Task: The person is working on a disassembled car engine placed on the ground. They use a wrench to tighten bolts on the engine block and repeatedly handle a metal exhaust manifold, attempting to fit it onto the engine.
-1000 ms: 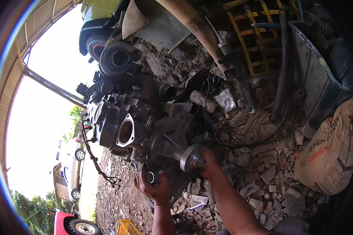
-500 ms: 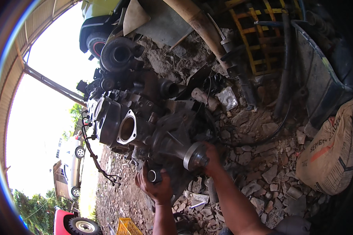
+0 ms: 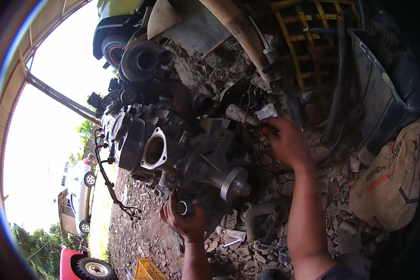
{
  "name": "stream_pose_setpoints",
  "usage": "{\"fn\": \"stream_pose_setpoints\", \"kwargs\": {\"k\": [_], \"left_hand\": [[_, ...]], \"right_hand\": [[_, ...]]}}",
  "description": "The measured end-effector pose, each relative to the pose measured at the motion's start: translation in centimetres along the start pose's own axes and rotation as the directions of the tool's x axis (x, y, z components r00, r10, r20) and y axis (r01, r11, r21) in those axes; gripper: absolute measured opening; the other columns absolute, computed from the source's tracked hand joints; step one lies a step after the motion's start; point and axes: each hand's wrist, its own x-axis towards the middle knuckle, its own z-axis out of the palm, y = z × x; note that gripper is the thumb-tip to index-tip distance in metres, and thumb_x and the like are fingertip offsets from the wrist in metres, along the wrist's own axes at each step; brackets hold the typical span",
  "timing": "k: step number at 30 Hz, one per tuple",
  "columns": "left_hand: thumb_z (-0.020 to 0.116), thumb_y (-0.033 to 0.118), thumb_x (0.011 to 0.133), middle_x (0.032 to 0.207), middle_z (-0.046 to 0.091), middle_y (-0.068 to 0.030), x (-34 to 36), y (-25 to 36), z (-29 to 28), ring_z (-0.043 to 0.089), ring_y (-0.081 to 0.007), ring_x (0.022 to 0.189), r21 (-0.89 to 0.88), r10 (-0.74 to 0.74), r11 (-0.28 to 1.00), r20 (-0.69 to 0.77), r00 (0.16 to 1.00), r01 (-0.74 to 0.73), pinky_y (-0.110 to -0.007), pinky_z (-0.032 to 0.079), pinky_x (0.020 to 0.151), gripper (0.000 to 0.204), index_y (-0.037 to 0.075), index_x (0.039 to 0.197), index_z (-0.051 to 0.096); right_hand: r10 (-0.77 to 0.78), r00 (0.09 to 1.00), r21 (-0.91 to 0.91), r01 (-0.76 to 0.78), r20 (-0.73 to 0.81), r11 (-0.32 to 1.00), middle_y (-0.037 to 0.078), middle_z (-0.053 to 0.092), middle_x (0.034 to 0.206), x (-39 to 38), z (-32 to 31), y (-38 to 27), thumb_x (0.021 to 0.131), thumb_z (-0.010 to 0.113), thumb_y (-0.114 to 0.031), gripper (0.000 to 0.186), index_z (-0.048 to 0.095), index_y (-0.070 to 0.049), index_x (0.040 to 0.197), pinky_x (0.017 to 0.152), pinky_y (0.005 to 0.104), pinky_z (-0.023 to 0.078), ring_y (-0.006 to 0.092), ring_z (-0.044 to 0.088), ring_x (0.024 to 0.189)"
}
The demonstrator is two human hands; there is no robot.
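A large greasy engine rests in front of me on rubble. A three-bolt flange with a round bore faces me, and a pale-rimmed round hub juts out at its near right. My left hand is wrapped round a short pipe stub low on the engine's near side. My right hand is beyond the engine's right side, over dark parts beside a crumpled clear plastic piece. Its fingers are curled, and whatever they hold is hidden. A turbocharger sits at the engine's far end.
Broken stones cover the ground on the right. A paper sack and a dark bin stand there. A bent hose lies near the engine. A yellow crate is at the lower left, with parked vehicles further left.
My right hand has left the round hub and moved away from me, to the engine's far right side. My left hand stays on the pipe stub.
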Motion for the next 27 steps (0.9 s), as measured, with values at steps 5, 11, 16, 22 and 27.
{"fn": "stream_pose_setpoints", "kwargs": {"k": [5, 11, 16, 22, 27], "left_hand": [[0.067, 0.025, 0.071, 0.101, 0.067, -0.0127, 0.2, 0.1, 0.2, 0.060, -0.0295, 0.091, -0.011, -0.013, 1.000, -0.005, 1.000, 0.013, -0.046, 0.037, 0.096, 0.058, -0.002, 0.121, 0.057], [0.067, 0.022, 0.070, 0.103, 0.066, -0.0130, 0.0, -0.1, 0.2, 0.060, -0.0292, 0.091, -0.003, 0.013, 1.000, 0.008, 1.000, -0.013, -0.045, 0.036, 0.097, 0.057, -0.001, 0.121, 0.057], [0.068, 0.023, 0.070, 0.103, 0.066, -0.0138, 0.0, -0.2, 0.0, 0.059, -0.0293, 0.092, -0.007, -0.001, 1.000, 0.013, 1.000, 0.002, -0.045, 0.036, 0.096, 0.058, -0.002, 0.121, 0.057], [0.068, 0.025, 0.070, 0.103, 0.066, -0.0138, -0.1, -0.4, -0.1, 0.059, -0.0293, 0.092, 0.008, -0.022, 1.000, 0.015, 1.000, 0.021, -0.045, 0.036, 0.097, 0.059, -0.002, 0.121, 0.057], [0.068, 0.025, 0.070, 0.102, 0.066, -0.0139, 0.0, -0.1, 0.2, 0.059, -0.0295, 0.092, -0.033, -0.029, 0.999, 0.012, 1.000, 0.030, -0.046, 0.036, 0.097, 0.058, -0.001, 0.121, 0.057]], "right_hand": [[0.433, 0.872, 0.716, -0.452, 0.229, 0.532, 0.010, 0.067, 0.096, -3.6, 5.0, 3.5, 0.092, 0.058, -0.017, 0.031, 0.062, 0.001, 0.117, 0.086, 0.0333, 0.047, 0.0241, 0.063, 0.096], [0.405, 0.685, 0.764, -0.643, 0.605, -0.052, 0.011, 0.066, 0.106, -7.9, 11.5, 1.7, 0.092, 0.054, -0.017, 0.033, 0.058, -0.002, 0.121, 0.075, 0.0344, 0.055, 0.0208, 0.067, 0.086], [0.380, 0.691, 0.769, -0.633, 0.614, -0.091, 0.008, 0.067, 0.099, -8.8, 12.0, 0.6, 0.095, 0.049, -0.030, 0.027, 0.061, -0.009, 0.108, 0.073, 0.0376, 0.057, 0.0205, 0.068, 0.086], [0.400, 0.608, 0.711, -0.676, 0.686, -0.194, 0.014, 0.065, 0.109, -8.4, 10.9, -0.9, 0.092, 0.052, -0.011, 0.032, 0.056, 0.001, 0.122, 0.081, 0.0382, 0.057, 0.0233, 0.067, 0.095], [0.197, 0.649, 0.652, -0.595, 0.735, -0.470, 0.013, 0.066, 0.106, -8.7, 13.6, 2.1, 0.095, 0.050, -0.014, 0.029, 0.055, -0.001, 0.120, 0.077, 0.0387, 0.057, 0.0226, 0.067, 0.090]]}}
